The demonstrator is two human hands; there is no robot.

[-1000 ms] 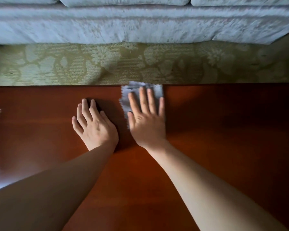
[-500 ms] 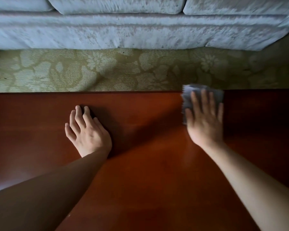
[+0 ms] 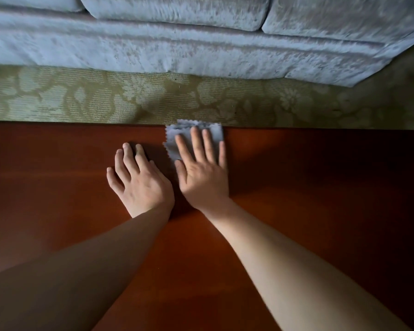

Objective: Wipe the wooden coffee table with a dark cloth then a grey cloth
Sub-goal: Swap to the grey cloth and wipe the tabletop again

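Your right hand (image 3: 202,173) lies flat, fingers straight, pressing the small grey zigzag-edged cloth (image 3: 173,139) onto the far edge of the reddish-brown wooden tabletop (image 3: 320,199); your left hand (image 3: 141,185) rests open and empty just beside it. With the grey cloth working and no dark cloth in view, you seem to be in the second pass, though how much surface remains I cannot tell.

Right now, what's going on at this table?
A person is wiping the wooden coffee table with a grey cloth. The right hand presses flat on the cloth at the table's far edge, nearest the patterned rug and sofa. The left hand rests flat on bare wood beside it. No dark cloth is in view.
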